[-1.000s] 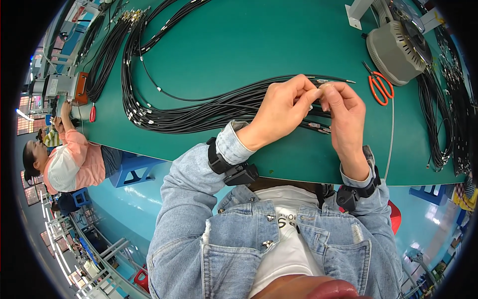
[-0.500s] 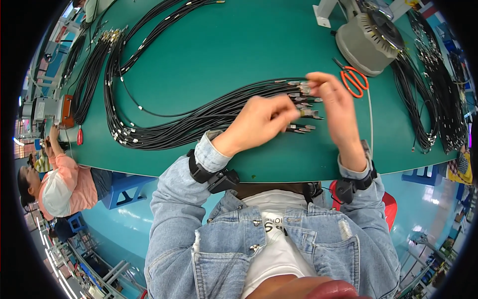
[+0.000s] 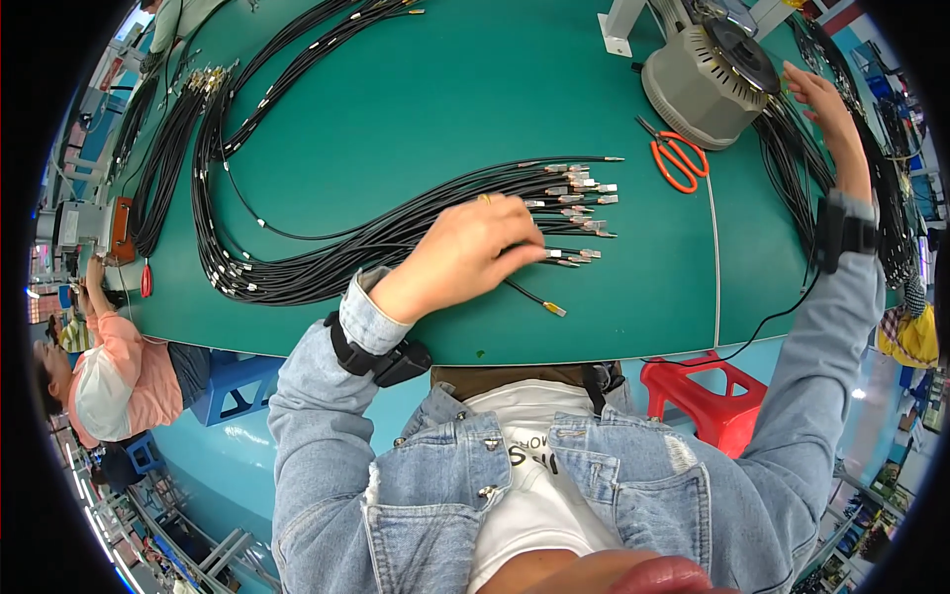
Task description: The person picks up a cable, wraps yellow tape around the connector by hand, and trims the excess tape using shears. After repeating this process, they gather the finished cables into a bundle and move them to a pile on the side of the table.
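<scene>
A thick bundle of black cables (image 3: 327, 259) curves across the green table, its ends fitted with clear-capped metal connectors (image 3: 584, 188). My left hand (image 3: 467, 247) lies over the bundle just short of these ends, fingers curled and thumb against the cables. From beneath it one cable with a yellow band near its tip (image 3: 552, 308) sticks out toward the table's front edge; what exactly the fingers grip is partly hidden. Far to the right, my right hand (image 3: 831, 114) is raised beside the grey round machine (image 3: 705, 89), fingers stretched out and holding nothing visible.
Orange-handled scissors (image 3: 678, 158) lie left of a white line on the table (image 3: 714, 257). More black cables hang at the right (image 3: 787, 158) and lie at far left (image 3: 173, 168). A red stool (image 3: 712, 406) stands below the table edge. A co-worker (image 3: 119, 366) sits at left.
My right hand has left the connector ends and swung far right, up beside the grey machine. The left hand has drawn back slightly left; the yellow-banded cable now lies apart from the bundle.
</scene>
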`<state>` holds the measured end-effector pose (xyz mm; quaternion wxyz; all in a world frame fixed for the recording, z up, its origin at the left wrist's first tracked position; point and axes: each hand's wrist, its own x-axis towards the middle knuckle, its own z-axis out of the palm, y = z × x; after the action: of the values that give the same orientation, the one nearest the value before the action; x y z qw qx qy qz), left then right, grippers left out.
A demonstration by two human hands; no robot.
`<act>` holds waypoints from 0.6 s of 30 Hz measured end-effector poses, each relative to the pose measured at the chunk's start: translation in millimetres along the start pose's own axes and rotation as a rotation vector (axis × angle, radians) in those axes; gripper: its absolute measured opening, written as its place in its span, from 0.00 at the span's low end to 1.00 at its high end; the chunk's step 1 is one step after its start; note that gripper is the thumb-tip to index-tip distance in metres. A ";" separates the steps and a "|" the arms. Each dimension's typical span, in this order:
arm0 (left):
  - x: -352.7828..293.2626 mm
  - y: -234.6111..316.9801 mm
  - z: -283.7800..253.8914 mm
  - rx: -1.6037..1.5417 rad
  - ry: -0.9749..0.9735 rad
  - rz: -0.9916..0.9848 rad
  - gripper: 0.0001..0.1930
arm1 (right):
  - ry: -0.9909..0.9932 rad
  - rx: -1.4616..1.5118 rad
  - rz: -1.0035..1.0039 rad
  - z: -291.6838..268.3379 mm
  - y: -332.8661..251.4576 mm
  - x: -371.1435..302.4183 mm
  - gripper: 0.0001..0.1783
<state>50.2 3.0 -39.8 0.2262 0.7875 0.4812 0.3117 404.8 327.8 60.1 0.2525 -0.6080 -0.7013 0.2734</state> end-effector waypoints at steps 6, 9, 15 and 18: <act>11.7 -7.2 -7.6 0.047 0.093 -0.020 0.06 | -0.235 -0.193 0.114 -7.5 -0.4 27.3 0.15; 11.8 -10.0 -9.1 0.029 0.104 -0.054 0.06 | -0.264 -0.198 0.098 -10.2 6.7 31.3 0.13; 10.6 -12.0 -9.4 0.006 0.130 -0.126 0.06 | -0.259 -0.177 0.078 -20.9 17.2 47.2 0.12; 8.1 -11.0 -3.6 0.049 0.104 -0.029 0.06 | -0.158 0.105 0.013 -22.3 7.5 42.2 0.13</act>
<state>43.6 15.2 -42.3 0.1862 0.7684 0.5113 0.3368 419.9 372.1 72.0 0.2261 -0.5751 -0.6995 0.3588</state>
